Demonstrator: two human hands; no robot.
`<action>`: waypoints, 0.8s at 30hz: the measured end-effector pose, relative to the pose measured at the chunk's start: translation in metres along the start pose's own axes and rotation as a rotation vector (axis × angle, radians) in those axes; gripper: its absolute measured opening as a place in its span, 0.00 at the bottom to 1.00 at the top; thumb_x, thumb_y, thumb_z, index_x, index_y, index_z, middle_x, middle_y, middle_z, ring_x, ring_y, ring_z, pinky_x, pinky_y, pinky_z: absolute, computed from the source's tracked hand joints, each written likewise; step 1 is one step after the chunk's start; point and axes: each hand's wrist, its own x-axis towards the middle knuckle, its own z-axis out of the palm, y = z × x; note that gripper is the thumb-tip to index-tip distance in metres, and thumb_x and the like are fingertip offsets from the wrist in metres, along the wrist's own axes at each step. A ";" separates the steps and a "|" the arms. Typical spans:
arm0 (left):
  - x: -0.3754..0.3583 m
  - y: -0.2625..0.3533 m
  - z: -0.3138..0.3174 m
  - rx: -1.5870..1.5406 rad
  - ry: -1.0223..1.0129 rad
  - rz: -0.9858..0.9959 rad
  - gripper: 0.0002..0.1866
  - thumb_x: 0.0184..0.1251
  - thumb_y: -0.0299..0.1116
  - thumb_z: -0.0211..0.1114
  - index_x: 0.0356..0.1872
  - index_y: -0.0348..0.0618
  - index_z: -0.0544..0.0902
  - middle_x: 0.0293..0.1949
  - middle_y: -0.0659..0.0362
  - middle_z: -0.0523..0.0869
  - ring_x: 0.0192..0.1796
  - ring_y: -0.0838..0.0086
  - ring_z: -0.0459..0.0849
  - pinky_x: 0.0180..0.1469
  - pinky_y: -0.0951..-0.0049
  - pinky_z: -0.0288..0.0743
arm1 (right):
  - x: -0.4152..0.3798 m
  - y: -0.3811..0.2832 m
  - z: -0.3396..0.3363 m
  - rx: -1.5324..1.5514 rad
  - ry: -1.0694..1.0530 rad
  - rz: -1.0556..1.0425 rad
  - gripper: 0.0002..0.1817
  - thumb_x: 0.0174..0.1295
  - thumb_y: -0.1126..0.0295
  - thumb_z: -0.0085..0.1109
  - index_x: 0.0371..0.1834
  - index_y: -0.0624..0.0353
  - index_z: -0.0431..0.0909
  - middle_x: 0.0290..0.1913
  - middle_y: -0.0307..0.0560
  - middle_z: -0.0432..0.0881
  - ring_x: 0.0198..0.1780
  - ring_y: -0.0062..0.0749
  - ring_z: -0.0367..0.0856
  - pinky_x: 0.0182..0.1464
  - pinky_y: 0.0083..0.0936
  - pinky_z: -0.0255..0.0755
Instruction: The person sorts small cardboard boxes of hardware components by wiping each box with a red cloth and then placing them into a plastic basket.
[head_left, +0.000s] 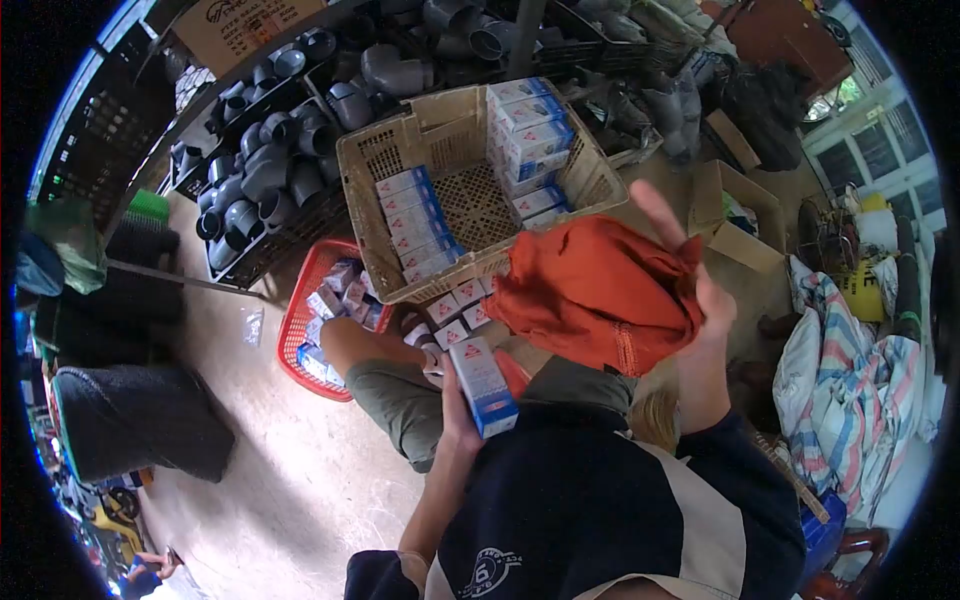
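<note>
My left hand (456,408) is closed around a white and blue cardboard box (478,378) just above my lap. An orange-red cloth (600,290) hangs from my right hand (712,305). One finger of that hand points outward, and the others are partly hidden by the cloth. Ahead of me stands a beige plastic crate (365,225) with similar boxes stacked along its left and right sides. Several more such boxes (452,331) sit on the floor between the crate and my legs. To the left, a red plastic basket (290,335) holds loose boxes.
Black crates of grey pipe fittings (268,170) line the far left. An open cardboard box (735,210) stands beyond my right hand. Striped woven sacks (845,370) lie at the right, and a dark mesh roll (140,420) lies on the floor at the left.
</note>
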 end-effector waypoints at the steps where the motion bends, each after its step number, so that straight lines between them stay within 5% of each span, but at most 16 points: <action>1: 0.013 -0.005 -0.006 0.038 -0.052 -0.034 0.39 0.73 0.72 0.44 0.61 0.44 0.76 0.47 0.54 0.85 0.49 0.63 0.87 0.51 0.58 0.84 | 0.001 -0.008 0.011 -0.035 -0.011 0.022 0.54 0.63 0.64 0.63 0.84 0.57 0.35 0.75 0.69 0.64 0.73 0.54 0.70 0.76 0.46 0.62; 4: 0.050 -0.016 -0.020 0.158 -0.102 -0.150 0.37 0.75 0.69 0.48 0.68 0.49 0.73 0.57 0.57 0.84 0.57 0.62 0.84 0.59 0.57 0.80 | 0.005 -0.020 0.028 0.004 -0.158 0.026 0.60 0.52 0.74 0.59 0.85 0.47 0.29 0.78 0.71 0.57 0.77 0.59 0.63 0.79 0.51 0.51; 6: 0.065 -0.033 -0.006 -0.815 -0.642 -0.461 0.36 0.75 0.67 0.50 0.69 0.49 0.72 0.60 0.56 0.82 0.62 0.61 0.81 0.64 0.55 0.75 | 0.007 -0.026 0.047 0.069 -0.214 0.018 0.62 0.48 0.78 0.57 0.86 0.44 0.28 0.78 0.74 0.55 0.79 0.61 0.59 0.80 0.54 0.45; 8: 0.070 -0.033 0.009 -0.995 -0.807 -0.448 0.36 0.75 0.65 0.52 0.70 0.48 0.70 0.64 0.55 0.79 0.66 0.59 0.77 0.70 0.54 0.70 | 0.005 -0.023 0.043 0.053 -0.187 0.005 0.60 0.48 0.79 0.56 0.85 0.48 0.31 0.77 0.75 0.57 0.78 0.62 0.60 0.80 0.54 0.46; 11: 0.055 -0.020 0.054 -0.057 -0.485 0.000 0.38 0.75 0.62 0.55 0.74 0.44 0.66 0.72 0.51 0.72 0.74 0.56 0.70 0.78 0.54 0.61 | -0.014 -0.014 0.036 0.025 0.039 0.071 0.53 0.50 0.79 0.57 0.83 0.59 0.43 0.72 0.72 0.66 0.73 0.58 0.69 0.77 0.49 0.56; 12: 0.059 -0.017 0.065 -0.260 -0.608 -0.181 0.40 0.75 0.61 0.56 0.76 0.43 0.63 0.74 0.51 0.68 0.74 0.57 0.69 0.78 0.57 0.60 | -0.021 -0.013 0.035 -0.026 0.153 0.133 0.48 0.53 0.77 0.59 0.81 0.62 0.50 0.70 0.68 0.70 0.71 0.55 0.72 0.76 0.46 0.59; 15: 0.057 -0.023 0.080 0.076 -0.741 -0.044 0.42 0.73 0.60 0.59 0.78 0.42 0.60 0.75 0.50 0.66 0.75 0.58 0.68 0.78 0.60 0.60 | -0.014 0.002 0.022 -0.792 0.175 0.241 0.42 0.59 0.66 0.66 0.77 0.62 0.61 0.71 0.60 0.70 0.73 0.50 0.68 0.76 0.43 0.57; 16: 0.040 -0.014 0.105 0.084 -0.550 -0.103 0.42 0.74 0.56 0.60 0.79 0.42 0.58 0.75 0.50 0.65 0.76 0.59 0.67 0.78 0.61 0.60 | -0.012 0.010 0.017 -1.025 0.048 0.214 0.41 0.60 0.61 0.68 0.76 0.60 0.64 0.72 0.59 0.69 0.74 0.52 0.66 0.76 0.44 0.56; 18: 0.029 -0.012 0.099 0.185 -0.525 0.032 0.38 0.77 0.52 0.57 0.78 0.41 0.58 0.74 0.51 0.66 0.75 0.60 0.68 0.77 0.62 0.62 | -0.010 0.038 0.021 -1.532 -0.080 0.122 0.40 0.60 0.56 0.70 0.75 0.54 0.68 0.75 0.59 0.65 0.77 0.60 0.57 0.76 0.50 0.55; 21: 0.005 -0.015 0.077 0.324 -0.483 0.248 0.32 0.81 0.46 0.52 0.77 0.40 0.60 0.73 0.51 0.68 0.74 0.62 0.69 0.74 0.64 0.66 | -0.015 0.076 0.015 -1.549 -0.012 0.054 0.38 0.60 0.56 0.69 0.75 0.52 0.68 0.77 0.59 0.60 0.79 0.65 0.53 0.76 0.56 0.54; 24: -0.003 -0.005 0.078 0.579 -0.301 0.345 0.28 0.83 0.44 0.50 0.75 0.39 0.62 0.70 0.53 0.72 0.70 0.67 0.72 0.71 0.65 0.70 | -0.015 0.100 0.001 -1.392 0.191 -0.038 0.27 0.65 0.65 0.63 0.67 0.60 0.75 0.67 0.62 0.74 0.73 0.60 0.67 0.72 0.49 0.63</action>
